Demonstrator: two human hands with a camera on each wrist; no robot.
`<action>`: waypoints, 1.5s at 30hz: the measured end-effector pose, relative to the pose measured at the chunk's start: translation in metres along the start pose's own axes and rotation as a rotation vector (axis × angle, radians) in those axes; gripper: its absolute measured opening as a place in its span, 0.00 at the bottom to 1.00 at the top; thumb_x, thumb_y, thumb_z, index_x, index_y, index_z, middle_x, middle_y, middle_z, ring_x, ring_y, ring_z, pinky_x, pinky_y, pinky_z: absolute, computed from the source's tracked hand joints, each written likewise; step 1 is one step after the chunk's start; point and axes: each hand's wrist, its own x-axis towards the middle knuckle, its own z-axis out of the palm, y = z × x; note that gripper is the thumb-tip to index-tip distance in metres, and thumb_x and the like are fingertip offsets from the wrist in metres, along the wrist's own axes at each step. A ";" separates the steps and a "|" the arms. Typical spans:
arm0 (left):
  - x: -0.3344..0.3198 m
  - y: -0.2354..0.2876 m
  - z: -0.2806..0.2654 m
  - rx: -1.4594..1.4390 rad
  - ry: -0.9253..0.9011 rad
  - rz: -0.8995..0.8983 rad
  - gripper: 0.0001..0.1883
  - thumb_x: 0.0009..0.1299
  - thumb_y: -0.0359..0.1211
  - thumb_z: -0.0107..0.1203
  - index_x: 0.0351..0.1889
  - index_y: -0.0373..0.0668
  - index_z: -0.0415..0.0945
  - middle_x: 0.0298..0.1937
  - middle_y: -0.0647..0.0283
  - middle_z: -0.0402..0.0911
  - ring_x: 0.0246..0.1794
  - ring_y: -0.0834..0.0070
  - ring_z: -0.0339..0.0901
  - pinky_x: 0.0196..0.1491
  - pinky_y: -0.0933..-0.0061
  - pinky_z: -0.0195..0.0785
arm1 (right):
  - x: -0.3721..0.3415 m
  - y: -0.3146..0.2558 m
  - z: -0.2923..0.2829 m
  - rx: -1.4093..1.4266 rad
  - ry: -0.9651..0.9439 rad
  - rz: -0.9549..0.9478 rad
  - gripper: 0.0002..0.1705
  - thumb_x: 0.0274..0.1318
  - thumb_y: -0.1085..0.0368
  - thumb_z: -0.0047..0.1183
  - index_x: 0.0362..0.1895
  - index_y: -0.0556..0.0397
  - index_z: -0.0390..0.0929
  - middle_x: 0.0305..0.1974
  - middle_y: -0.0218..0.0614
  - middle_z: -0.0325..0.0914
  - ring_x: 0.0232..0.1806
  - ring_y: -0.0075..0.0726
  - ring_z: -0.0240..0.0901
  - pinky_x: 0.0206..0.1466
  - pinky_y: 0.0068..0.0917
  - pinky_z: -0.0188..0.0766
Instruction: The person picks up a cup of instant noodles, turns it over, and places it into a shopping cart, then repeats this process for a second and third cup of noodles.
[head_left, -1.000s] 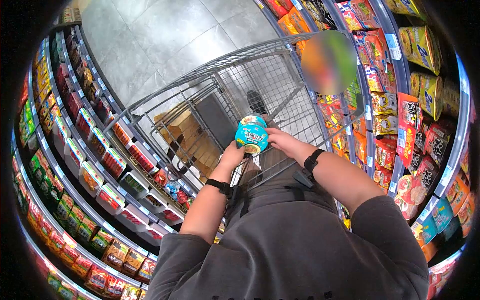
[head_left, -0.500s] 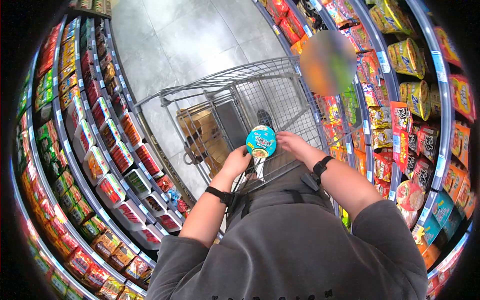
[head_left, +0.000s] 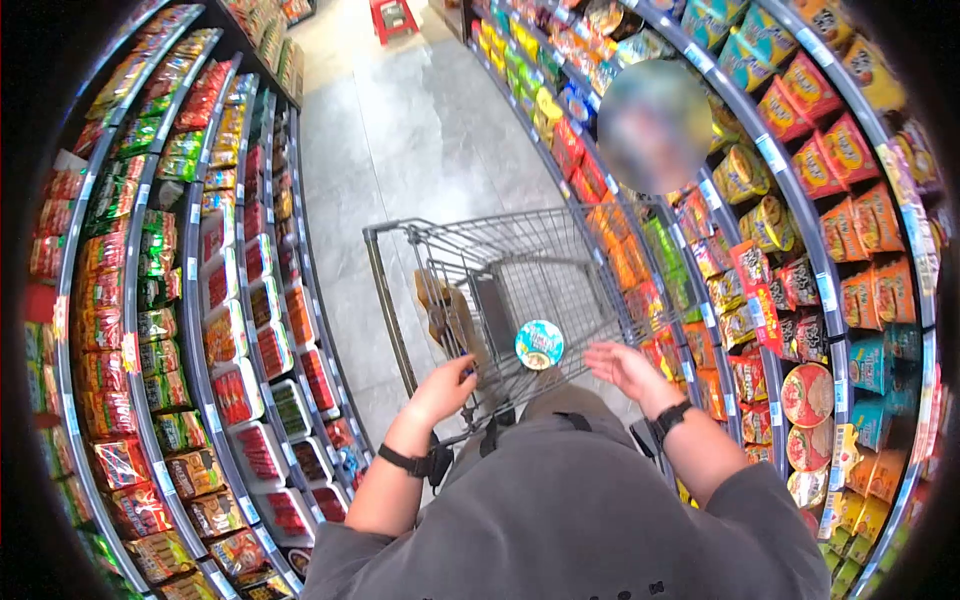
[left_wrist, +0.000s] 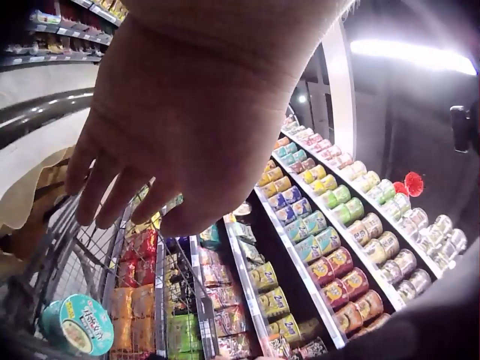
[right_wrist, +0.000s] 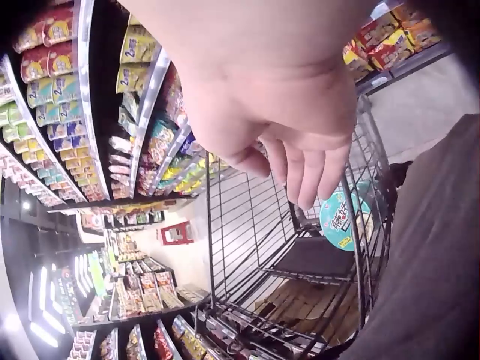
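A teal round noodle cup (head_left: pixel 539 344) sits at the near end of the wire cart (head_left: pixel 545 270), its printed lid up, between the two hands in the head view. My left hand (head_left: pixel 443 390) is to its left, fingers relaxed and apart from the cup. To its right, my right hand (head_left: pixel 628 368) hovers with loose fingers, palm partly turned up. The left wrist view shows the cup (left_wrist: pixel 77 325) below the spread fingers of the left hand (left_wrist: pixel 180 127). In the right wrist view the cup (right_wrist: pixel 346 217) appears behind cart wires, beside the right hand's fingertips (right_wrist: pixel 307 196).
Shelves of packets and trays (head_left: pixel 235 390) line the left side; shelves of bagged and cup noodles (head_left: pixel 810 395) line the right. A brown paper or cardboard item (head_left: pixel 440 310) is at the cart's left. Tiled floor (head_left: pixel 400 140) runs ahead to a red stool (head_left: pixel 393 18).
Both hands have let go of the cup and moved apart, the left hand leftward. The head view has tilted up, showing more aisle and the red stool.
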 end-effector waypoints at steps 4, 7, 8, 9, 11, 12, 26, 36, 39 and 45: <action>-0.029 -0.019 -0.007 0.050 -0.033 0.018 0.26 0.74 0.39 0.55 0.67 0.36 0.72 0.58 0.44 0.82 0.59 0.50 0.80 0.61 0.58 0.72 | -0.043 0.024 -0.013 0.064 0.059 -0.067 0.23 0.69 0.65 0.42 0.66 0.57 0.68 0.64 0.51 0.75 0.65 0.48 0.74 0.66 0.43 0.72; -0.038 -0.031 -0.007 -0.006 -0.107 -0.026 0.27 0.74 0.39 0.55 0.68 0.36 0.72 0.60 0.44 0.81 0.62 0.50 0.78 0.63 0.59 0.71 | -0.073 0.043 -0.024 0.108 0.118 -0.096 0.24 0.69 0.65 0.41 0.66 0.58 0.68 0.64 0.52 0.74 0.65 0.50 0.74 0.67 0.46 0.71; -0.042 -0.033 -0.004 -0.007 -0.107 -0.009 0.27 0.74 0.39 0.55 0.68 0.36 0.72 0.60 0.44 0.81 0.62 0.50 0.78 0.63 0.59 0.71 | -0.082 0.048 -0.028 0.121 0.142 -0.114 0.24 0.69 0.66 0.41 0.66 0.58 0.68 0.64 0.53 0.74 0.66 0.51 0.73 0.68 0.47 0.70; -0.044 -0.032 -0.004 0.003 -0.109 -0.010 0.27 0.74 0.39 0.54 0.68 0.36 0.71 0.61 0.44 0.80 0.63 0.50 0.78 0.64 0.59 0.71 | -0.091 0.053 -0.030 0.136 0.155 -0.127 0.24 0.68 0.67 0.41 0.66 0.59 0.67 0.64 0.53 0.73 0.66 0.53 0.73 0.69 0.48 0.69; -0.047 -0.028 -0.002 0.016 -0.121 0.005 0.27 0.75 0.38 0.53 0.69 0.36 0.70 0.63 0.44 0.79 0.64 0.52 0.77 0.66 0.61 0.70 | -0.106 0.059 -0.035 0.150 0.171 -0.147 0.24 0.68 0.68 0.41 0.66 0.60 0.67 0.65 0.54 0.73 0.66 0.53 0.73 0.70 0.48 0.69; -0.049 -0.024 -0.002 0.020 -0.119 0.021 0.27 0.75 0.38 0.53 0.69 0.36 0.70 0.63 0.44 0.79 0.64 0.52 0.77 0.66 0.61 0.70 | -0.111 0.059 -0.034 0.165 0.180 -0.149 0.25 0.67 0.68 0.41 0.66 0.60 0.67 0.65 0.54 0.73 0.66 0.54 0.73 0.70 0.48 0.69; -0.035 0.023 0.020 -0.043 -0.293 0.104 0.27 0.76 0.36 0.54 0.70 0.36 0.68 0.61 0.49 0.82 0.57 0.62 0.82 0.58 0.64 0.75 | -0.180 0.079 -0.045 0.147 0.171 -0.335 0.22 0.69 0.68 0.46 0.65 0.58 0.69 0.63 0.50 0.75 0.64 0.49 0.75 0.64 0.42 0.72; -0.005 0.170 0.114 0.035 -0.473 0.332 0.21 0.77 0.35 0.54 0.65 0.37 0.73 0.53 0.56 0.85 0.49 0.72 0.81 0.54 0.70 0.73 | -0.308 0.157 -0.126 0.248 0.374 -0.477 0.17 0.72 0.65 0.47 0.60 0.56 0.73 0.58 0.46 0.79 0.60 0.44 0.79 0.61 0.37 0.75; 0.002 0.209 0.165 0.100 -0.556 0.403 0.22 0.77 0.35 0.55 0.66 0.37 0.73 0.53 0.55 0.85 0.51 0.71 0.81 0.56 0.70 0.72 | -0.348 0.193 -0.160 0.369 0.429 -0.561 0.17 0.71 0.65 0.47 0.60 0.55 0.74 0.57 0.45 0.80 0.59 0.42 0.80 0.60 0.37 0.75; -0.009 0.302 0.276 0.248 -0.701 0.548 0.24 0.76 0.35 0.55 0.68 0.37 0.71 0.59 0.50 0.83 0.53 0.65 0.82 0.58 0.66 0.73 | -0.421 0.277 -0.227 0.593 0.576 -0.636 0.16 0.68 0.67 0.47 0.57 0.55 0.76 0.54 0.45 0.82 0.57 0.43 0.80 0.59 0.39 0.76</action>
